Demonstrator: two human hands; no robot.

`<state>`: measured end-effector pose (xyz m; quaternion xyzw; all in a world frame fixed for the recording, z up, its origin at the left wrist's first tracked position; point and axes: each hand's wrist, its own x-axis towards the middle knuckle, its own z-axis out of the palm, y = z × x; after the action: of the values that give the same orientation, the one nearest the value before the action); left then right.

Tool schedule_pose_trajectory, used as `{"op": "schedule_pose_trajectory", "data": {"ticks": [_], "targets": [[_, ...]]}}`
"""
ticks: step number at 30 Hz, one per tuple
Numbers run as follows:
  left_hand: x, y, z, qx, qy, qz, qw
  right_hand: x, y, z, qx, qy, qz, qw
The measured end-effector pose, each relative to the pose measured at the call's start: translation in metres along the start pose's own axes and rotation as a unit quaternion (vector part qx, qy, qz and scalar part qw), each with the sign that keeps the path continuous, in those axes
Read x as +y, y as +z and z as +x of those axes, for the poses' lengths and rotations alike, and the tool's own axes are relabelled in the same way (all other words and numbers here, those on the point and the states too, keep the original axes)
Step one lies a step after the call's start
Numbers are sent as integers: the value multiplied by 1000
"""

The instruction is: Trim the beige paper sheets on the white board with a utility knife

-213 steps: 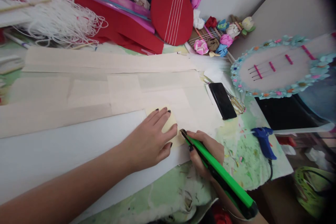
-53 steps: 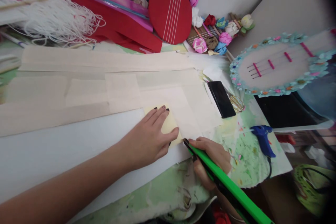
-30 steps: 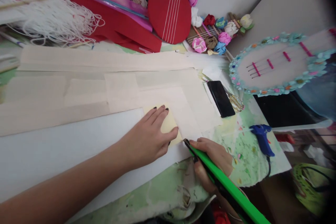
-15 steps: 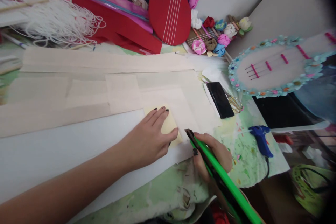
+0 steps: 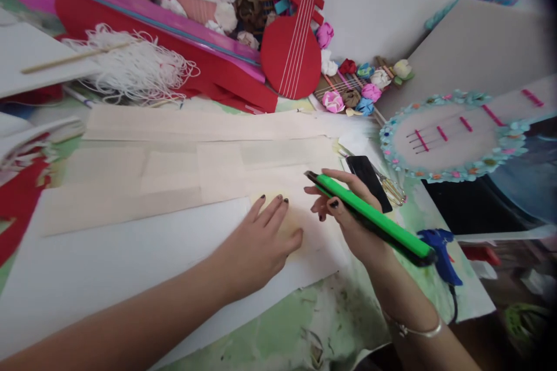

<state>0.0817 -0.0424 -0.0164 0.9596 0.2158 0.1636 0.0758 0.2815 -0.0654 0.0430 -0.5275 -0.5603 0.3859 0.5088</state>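
Note:
My left hand point(image 5: 259, 249) lies flat with its fingers stretched out, pressing on a small pale yellow piece of paper point(image 5: 290, 219). Beneath that is a large white board point(image 5: 143, 261), partly covered with cream paper strips point(image 5: 209, 126). My right hand point(image 5: 363, 237) is closed around a green and black utility knife point(image 5: 369, 208), held above the board's right part. The tip of its blade points up and left, apart from the paper as far as I can see.
A black phone point(image 5: 369, 177) and scissors point(image 5: 394, 190) lie to the right, near a blue glue gun point(image 5: 441, 255). White string point(image 5: 134, 64), a red paper guitar point(image 5: 291, 58) and paper flowers point(image 5: 333, 100) stand along the back. A flower-edged guitar shape point(image 5: 448, 133) is at right.
My right hand has lifted the utility knife up and turned it flatter, away from the paper's lower edge. My left hand stays on the yellow paper. The view has shifted slightly.

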Motion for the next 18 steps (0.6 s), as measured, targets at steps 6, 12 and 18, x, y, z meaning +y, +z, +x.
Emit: {"op": "schedule_pose_trajectory", "data": {"ticks": [6, 12, 18], "targets": [[3, 3, -4, 0, -21, -8, 1000, 3, 24, 48, -129, 93, 100, 982], [5, 2, -5, 3, -46, -28, 999, 15, 52, 64, -77, 168, 62, 981], [7, 0, -5, -8, -55, -38, 998, 23, 62, 59, -64, 186, 90, 976]]}}
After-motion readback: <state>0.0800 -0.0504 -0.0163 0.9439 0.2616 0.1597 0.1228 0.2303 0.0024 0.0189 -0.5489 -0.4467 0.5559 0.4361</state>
